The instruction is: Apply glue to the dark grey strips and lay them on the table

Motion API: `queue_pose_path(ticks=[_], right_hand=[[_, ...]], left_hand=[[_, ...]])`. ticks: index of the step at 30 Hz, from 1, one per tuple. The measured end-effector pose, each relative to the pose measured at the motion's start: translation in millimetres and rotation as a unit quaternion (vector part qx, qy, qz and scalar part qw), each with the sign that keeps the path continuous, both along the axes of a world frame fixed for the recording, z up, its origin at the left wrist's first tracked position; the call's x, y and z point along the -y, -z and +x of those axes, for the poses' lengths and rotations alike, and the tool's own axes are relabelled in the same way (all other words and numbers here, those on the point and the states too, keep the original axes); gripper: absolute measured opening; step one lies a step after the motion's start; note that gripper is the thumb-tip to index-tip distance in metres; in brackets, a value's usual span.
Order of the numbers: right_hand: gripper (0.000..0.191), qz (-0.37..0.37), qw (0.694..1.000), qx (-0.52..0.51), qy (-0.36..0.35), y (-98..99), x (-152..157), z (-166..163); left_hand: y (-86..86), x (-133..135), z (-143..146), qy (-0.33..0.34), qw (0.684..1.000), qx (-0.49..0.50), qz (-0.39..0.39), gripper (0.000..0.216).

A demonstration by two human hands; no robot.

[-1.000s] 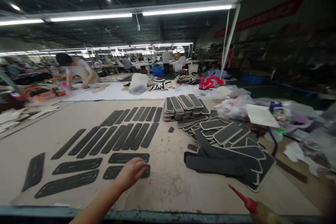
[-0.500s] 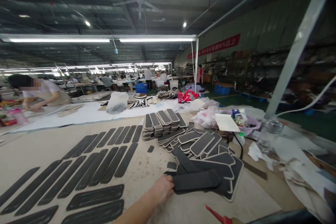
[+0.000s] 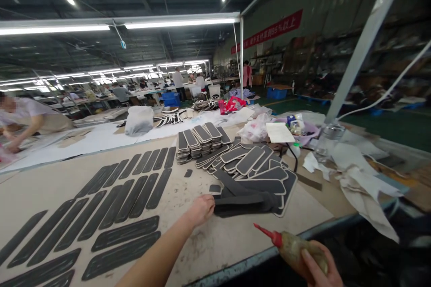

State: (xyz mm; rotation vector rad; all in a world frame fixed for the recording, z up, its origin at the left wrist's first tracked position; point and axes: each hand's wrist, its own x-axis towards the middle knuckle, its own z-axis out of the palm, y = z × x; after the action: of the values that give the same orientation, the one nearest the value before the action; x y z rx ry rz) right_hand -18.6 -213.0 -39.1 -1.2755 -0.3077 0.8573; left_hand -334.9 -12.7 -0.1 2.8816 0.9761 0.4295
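My left hand (image 3: pixel 201 210) is closed on the near-left end of a dark fabric strip (image 3: pixel 240 205), partly bent, by the heap of panels. In my right hand (image 3: pixel 321 262), at the lower right, is a squeeze bottle (image 3: pixel 294 251) with a long red nozzle pointing left. Dark rounded panels with pale borders (image 3: pixel 251 160) lie in a loose heap beyond the strip. Left of that heap stand neat stacks of similar panels (image 3: pixel 202 133). Several dark strips with shiny streaks (image 3: pixel 123 235) lie in rows on the left of the table.
A metal edge (image 3: pixel 242 262) borders the table near me. A pole (image 3: pixel 367 45) rises at the right beside torn white paper (image 3: pixel 357 179) and a clear jar (image 3: pixel 332 136). Further back are a lilac basket (image 3: pixel 311 132) and a white bag (image 3: pixel 138 120). Another person (image 3: pixel 30 114) leans over the far left.
The view has tilted down and shifted. My right hand and most of the bottle have come into sight, where before only the red nozzle showed. My left hand still grips the strip, now bent differently.
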Motion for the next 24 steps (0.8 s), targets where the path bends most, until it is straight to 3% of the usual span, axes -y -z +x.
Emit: queue_pose_path(ticks=[5,10,14,17,20,24], right_hand=[[0.063,0.023,1.000,-0.001,0.011,2.1,4,-3],[0.054,0.041,0.997,0.062,-0.019,5.3,9,-7],[0.047,0.021,0.978,0.199,-0.059,0.9,14,-28],[0.037,0.034,0.935,0.341,-0.089,-6.1,13,-55],[0.019,0.095,0.868,0.470,-0.128,-11.2,5,-81],[0.007,0.161,0.805,0.547,-0.160,-12.5,-8,-102]], left_hand=[[-13.6,54,-12,-0.033,0.998,0.017,0.050,0.018],[16.0,119,-18,-0.036,0.996,0.008,0.076,0.017],[37.3,144,-20,-0.056,0.997,0.047,0.027,0.019],[43.1,147,-29,-0.080,0.992,0.094,-0.008,0.020],[46.6,142,-43,-0.074,0.990,0.122,-0.006,0.026],[51.7,132,-51,-0.049,0.990,0.132,-0.019,0.026]])
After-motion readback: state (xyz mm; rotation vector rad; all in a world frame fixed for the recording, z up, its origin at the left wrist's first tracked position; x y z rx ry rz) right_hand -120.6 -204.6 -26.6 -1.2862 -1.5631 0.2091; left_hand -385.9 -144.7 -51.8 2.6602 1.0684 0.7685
